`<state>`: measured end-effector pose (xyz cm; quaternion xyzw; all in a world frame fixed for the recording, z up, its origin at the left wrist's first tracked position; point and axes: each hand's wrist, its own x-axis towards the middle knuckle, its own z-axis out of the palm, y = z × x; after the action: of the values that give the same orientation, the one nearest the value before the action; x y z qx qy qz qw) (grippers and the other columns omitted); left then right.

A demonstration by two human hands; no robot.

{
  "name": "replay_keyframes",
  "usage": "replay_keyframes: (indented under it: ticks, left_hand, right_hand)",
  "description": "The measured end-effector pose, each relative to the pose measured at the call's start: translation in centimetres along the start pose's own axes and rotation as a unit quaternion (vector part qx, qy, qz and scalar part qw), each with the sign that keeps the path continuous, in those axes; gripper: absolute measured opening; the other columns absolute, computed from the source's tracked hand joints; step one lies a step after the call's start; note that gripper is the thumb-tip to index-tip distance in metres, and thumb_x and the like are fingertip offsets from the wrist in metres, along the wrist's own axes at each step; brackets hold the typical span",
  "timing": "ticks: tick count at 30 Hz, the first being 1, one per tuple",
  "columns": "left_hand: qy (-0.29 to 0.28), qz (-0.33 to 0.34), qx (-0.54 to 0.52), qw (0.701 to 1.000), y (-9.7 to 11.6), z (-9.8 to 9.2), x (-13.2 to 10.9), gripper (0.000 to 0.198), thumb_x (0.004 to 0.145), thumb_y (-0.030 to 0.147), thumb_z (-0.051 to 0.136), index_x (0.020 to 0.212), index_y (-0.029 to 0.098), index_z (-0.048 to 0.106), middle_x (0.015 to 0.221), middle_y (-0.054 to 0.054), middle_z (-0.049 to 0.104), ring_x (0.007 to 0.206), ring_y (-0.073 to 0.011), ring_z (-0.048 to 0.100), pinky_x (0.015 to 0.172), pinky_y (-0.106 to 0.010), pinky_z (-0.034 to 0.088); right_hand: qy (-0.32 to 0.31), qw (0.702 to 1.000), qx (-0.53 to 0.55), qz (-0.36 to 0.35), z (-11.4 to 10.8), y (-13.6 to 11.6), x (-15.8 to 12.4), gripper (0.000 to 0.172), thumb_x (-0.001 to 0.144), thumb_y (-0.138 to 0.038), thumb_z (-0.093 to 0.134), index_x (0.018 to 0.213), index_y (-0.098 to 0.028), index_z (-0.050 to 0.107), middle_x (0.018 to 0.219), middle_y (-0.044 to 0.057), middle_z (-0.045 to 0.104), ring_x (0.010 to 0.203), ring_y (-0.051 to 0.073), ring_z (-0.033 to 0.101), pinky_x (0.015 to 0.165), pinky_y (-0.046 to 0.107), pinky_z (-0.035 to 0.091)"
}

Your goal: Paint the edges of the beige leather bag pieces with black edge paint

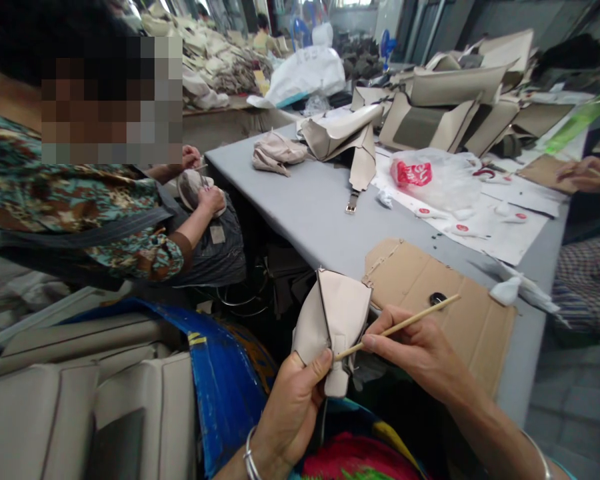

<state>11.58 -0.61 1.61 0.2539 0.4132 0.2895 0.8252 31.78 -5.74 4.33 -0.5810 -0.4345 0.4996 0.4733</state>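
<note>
The beige leather piece (pixel 347 300) is gripped low by the left hand (pixel 295 403), thumb uppermost, beside the grey table's (pixel 300 213) edge. A wooden stick (pixel 420 316) is pinched by the right hand (pixel 417 350), its forearm angled inward, the tip held at the piece near the left thumb.

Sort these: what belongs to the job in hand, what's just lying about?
In use:
beige piece, held in the left hand
thin stick, held in the right hand

Probably just lying about:
clear plastic bag with red print
white sack
</note>
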Motion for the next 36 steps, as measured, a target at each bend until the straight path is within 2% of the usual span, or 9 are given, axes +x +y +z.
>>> replay_keyframes:
  ticks: [5, 13, 19, 23, 25, 28, 30, 33, 36]
  left_hand:
    - [0.018, 0.030, 0.027, 0.999, -0.5, 0.3, 0.0, 0.038, 0.091, 0.030, 0.073, 0.123, 0.009, 0.069, 0.098, -0.011, 0.075, 0.072, -0.0152, 0.060, 0.064, -0.026, 0.051]
    - [0.001, 0.030, 0.032, 0.999, -0.3, 0.3, 0.1, 0.034, 0.091, 0.031, 0.073, 0.115, 0.007, 0.072, 0.097, -0.013, 0.075, 0.073, -0.0163, 0.062, 0.065, -0.026, 0.051]
    - [-0.001, 0.040, 0.029, 0.999, -0.2, 0.2, 0.4, 0.033, 0.091, 0.027, 0.073, 0.119, 0.010, 0.072, 0.102, -0.012, 0.077, 0.079, -0.0182, 0.065, 0.072, -0.028, 0.053]
    - [0.002, 0.041, 0.019, 0.999, -0.4, 0.0, 0.5, 0.039, 0.090, 0.027, 0.073, 0.126, 0.012, 0.069, 0.109, -0.013, 0.076, 0.090, -0.0213, 0.067, 0.080, -0.031, 0.054]
    - [0.010, 0.044, 0.023, 0.999, -0.4, 0.0, 0.5, 0.039, 0.090, 0.028, 0.074, 0.124, 0.011, 0.070, 0.106, -0.013, 0.076, 0.090, -0.0214, 0.067, 0.081, -0.031, 0.055]
    - [0.028, 0.046, 0.036, 0.998, -0.3, -0.2, 0.4, 0.034, 0.088, 0.029, 0.077, 0.115, 0.010, 0.073, 0.093, -0.009, 0.075, 0.077, -0.0166, 0.064, 0.075, -0.027, 0.055]
    - [0.034, 0.041, 0.043, 0.998, -0.3, -0.5, 0.4, 0.030, 0.087, 0.030, 0.078, 0.108, 0.009, 0.075, 0.084, -0.007, 0.073, 0.067, -0.0135, 0.060, 0.066, -0.025, 0.054]
    - [0.039, 0.036, 0.043, 0.998, -0.2, -0.8, 0.4, 0.030, 0.085, 0.033, 0.080, 0.102, 0.009, 0.076, 0.079, -0.007, 0.071, 0.061, -0.0118, 0.055, 0.055, -0.021, 0.049]
    - [0.041, 0.035, 0.038, 0.998, 0.0, -1.1, 0.4, 0.032, 0.083, 0.032, 0.082, 0.104, 0.009, 0.076, 0.075, -0.005, 0.069, 0.058, -0.0102, 0.053, 0.052, -0.020, 0.047]
  right_hand:
    - [0.000, 0.997, -0.067, -0.044, -0.1, -0.7, -0.2, 0.022, 0.095, -0.037, 0.070, 0.083, -0.019, 0.068, 0.074, -0.002, 0.064, 0.069, 0.012, 0.054, 0.063, 0.025, 0.040]
    - [0.004, 0.992, -0.109, -0.066, 0.4, -1.6, 0.2, 0.023, 0.097, -0.035, 0.066, 0.081, -0.018, 0.068, 0.074, -0.002, 0.065, 0.069, 0.014, 0.056, 0.063, 0.026, 0.041]
    - [0.017, 0.989, -0.130, -0.074, 0.0, -2.7, 0.4, 0.027, 0.096, -0.038, 0.067, 0.078, -0.019, 0.068, 0.069, -0.002, 0.060, 0.065, 0.013, 0.052, 0.060, 0.027, 0.038]
    - [0.052, 0.984, -0.136, -0.102, -0.4, -4.4, 0.1, 0.021, 0.096, -0.036, 0.070, 0.081, -0.020, 0.071, 0.075, 0.000, 0.065, 0.069, 0.014, 0.057, 0.065, 0.028, 0.042]
    - [0.093, 0.983, -0.103, -0.118, -0.2, -4.7, -0.1, 0.016, 0.093, -0.034, 0.073, 0.084, -0.021, 0.072, 0.079, 0.001, 0.069, 0.073, 0.015, 0.061, 0.066, 0.027, 0.044]
    - [0.229, 0.964, -0.018, -0.138, 0.4, -3.6, -0.8, 0.009, 0.090, -0.030, 0.077, 0.085, -0.024, 0.073, 0.083, 0.000, 0.072, 0.077, 0.017, 0.066, 0.069, 0.026, 0.049]
    - [0.293, 0.945, 0.009, -0.144, 0.7, -2.4, -1.4, 0.005, 0.091, -0.029, 0.076, 0.088, -0.024, 0.074, 0.085, 0.000, 0.074, 0.081, 0.018, 0.070, 0.074, 0.027, 0.052]
    - [0.330, 0.932, -0.025, -0.147, 0.5, -0.8, -2.7, 0.010, 0.095, -0.032, 0.070, 0.098, -0.025, 0.076, 0.089, 0.002, 0.077, 0.087, 0.021, 0.073, 0.083, 0.033, 0.056]
    - [0.400, 0.900, -0.101, -0.139, -0.1, 0.3, -4.1, 0.018, 0.098, -0.035, 0.065, 0.107, -0.025, 0.076, 0.091, 0.004, 0.078, 0.091, 0.024, 0.074, 0.094, 0.039, 0.053]
